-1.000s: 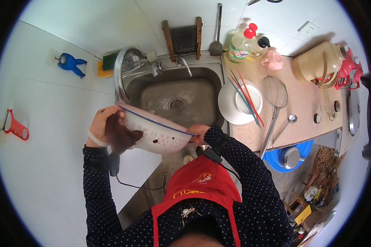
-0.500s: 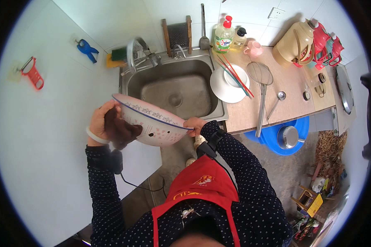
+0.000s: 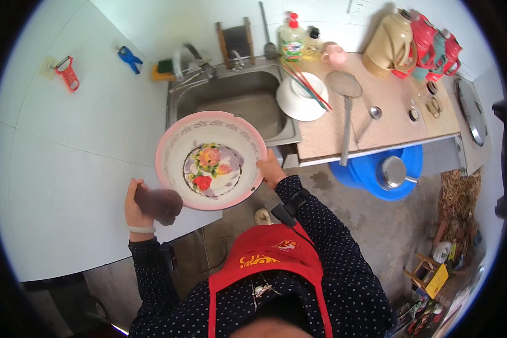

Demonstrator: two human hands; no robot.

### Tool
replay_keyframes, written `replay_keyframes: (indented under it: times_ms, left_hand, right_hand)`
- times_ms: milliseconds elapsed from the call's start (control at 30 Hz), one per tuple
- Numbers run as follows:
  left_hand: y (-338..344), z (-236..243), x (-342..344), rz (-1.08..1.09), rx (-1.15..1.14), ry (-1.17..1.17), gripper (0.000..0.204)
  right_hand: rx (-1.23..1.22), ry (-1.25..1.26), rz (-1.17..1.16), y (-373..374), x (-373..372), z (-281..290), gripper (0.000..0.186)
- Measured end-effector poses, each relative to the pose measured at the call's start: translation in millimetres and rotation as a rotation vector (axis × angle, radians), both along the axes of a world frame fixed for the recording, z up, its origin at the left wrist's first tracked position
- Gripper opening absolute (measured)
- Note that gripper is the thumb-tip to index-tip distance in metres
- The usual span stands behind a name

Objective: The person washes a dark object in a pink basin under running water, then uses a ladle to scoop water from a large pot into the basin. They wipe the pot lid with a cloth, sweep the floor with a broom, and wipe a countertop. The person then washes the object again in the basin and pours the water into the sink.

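An enamel basin (image 3: 235, 148), white with a pink rim and a flower print inside, faces up in front of the sink. My right hand (image 3: 270, 167) grips it by the right rim. My left hand (image 3: 136, 204) is closed on a dark brown cloth (image 3: 162, 205) just off the basin's lower-left rim; the cloth overlaps that edge in view, and I cannot tell if they touch.
The steel sink (image 3: 250, 114) has a faucet (image 3: 208, 72). The right counter (image 3: 391, 124) holds white dishes (image 3: 293, 110), chopsticks, a strainer (image 3: 343, 84), ladle, bottles and flasks (image 3: 388, 45). A blue tub (image 3: 403, 188) with a steel pot (image 3: 390, 172) stands below.
The basin has turned from tilted, showing its outside, to showing its inside. My left hand with the cloth has moved down, away from the rim; my right hand still grips it.
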State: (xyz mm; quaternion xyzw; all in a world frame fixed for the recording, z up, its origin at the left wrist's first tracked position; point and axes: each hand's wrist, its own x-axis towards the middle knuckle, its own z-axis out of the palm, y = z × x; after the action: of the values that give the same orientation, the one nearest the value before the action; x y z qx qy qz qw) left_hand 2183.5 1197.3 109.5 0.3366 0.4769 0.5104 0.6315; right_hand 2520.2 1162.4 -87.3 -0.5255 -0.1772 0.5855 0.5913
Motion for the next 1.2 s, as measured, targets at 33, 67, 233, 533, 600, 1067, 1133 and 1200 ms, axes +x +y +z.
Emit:
replay_keyframes:
  times_ms: [33,67,233,533,600,1067,1133,1200]
  left_hand:
    - [-14.2,-7.4,4.9,0.003,0.039,0.045,0.033]
    - [-26.6,-20.1,17.0,-0.049,0.12,0.022,0.036]
    - [-113.3,-67.4,71.5,0.184,0.165,1.013,0.071]
    - [-319.4,-185.4,186.6,-0.298,-0.931,-0.13,0.057]
    - [-337.4,-193.7,212.3,-0.419,-0.901,-0.155,0.058]
    - [-341.6,-162.5,487.3,-0.612,-0.704,-0.047,0.063]
    - [-342.2,-154.0,540.8,-0.583,-0.699,0.011,0.062]
    - [-345.9,-141.9,596.1,-0.67,-0.615,0.006,0.061]
  right_hand:
    - [0.033,-0.042,0.006,-13.9,3.0,-3.7,0.039]
    - [0.036,-0.217,0.034,-27.9,11.1,-7.1,0.038]
    - [0.177,-0.35,-0.078,-128.7,55.1,-0.1,0.039]
    - [-0.004,-0.431,-0.007,-352.6,194.7,31.0,0.041]
    - [0.135,-0.252,0.028,-391.1,245.2,20.2,0.037]
    - [-0.589,-1.864,0.245,-433.3,587.7,-162.9,0.03]
    - [-0.523,-1.806,0.409,-431.3,604.5,-176.8,0.024]
    - [-0.293,-1.827,0.375,-440.5,614.5,-184.3,0.019]
